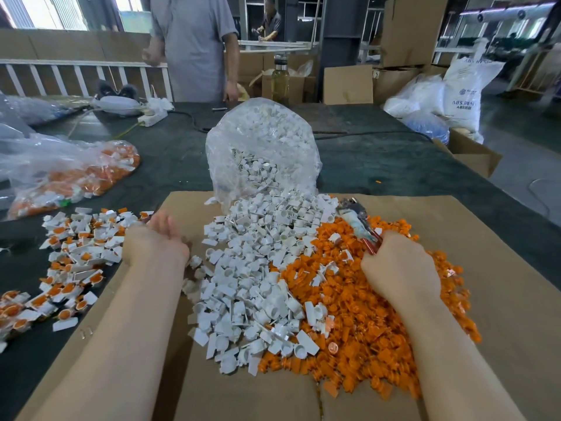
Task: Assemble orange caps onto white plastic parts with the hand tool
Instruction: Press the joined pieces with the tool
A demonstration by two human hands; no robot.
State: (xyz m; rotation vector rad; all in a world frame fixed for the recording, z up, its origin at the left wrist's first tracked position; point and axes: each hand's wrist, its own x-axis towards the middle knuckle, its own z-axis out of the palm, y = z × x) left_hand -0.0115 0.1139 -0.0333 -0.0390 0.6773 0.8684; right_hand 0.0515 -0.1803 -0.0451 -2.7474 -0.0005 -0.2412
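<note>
The right hand (400,265) is clenched round the red handles of the tool (359,221), resting on the orange caps (358,314), likely so the next cap is within reach. The left hand (154,241) hangs loosely open and blurred, between the white parts (252,268) and the finished pieces (76,253); whether it holds anything I cannot tell. Both piles lie touching on the cardboard (501,268), keeping reaches short

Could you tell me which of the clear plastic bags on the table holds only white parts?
The upright open bag spilling onto the cardboard; the left bag contains orange too.
</note>
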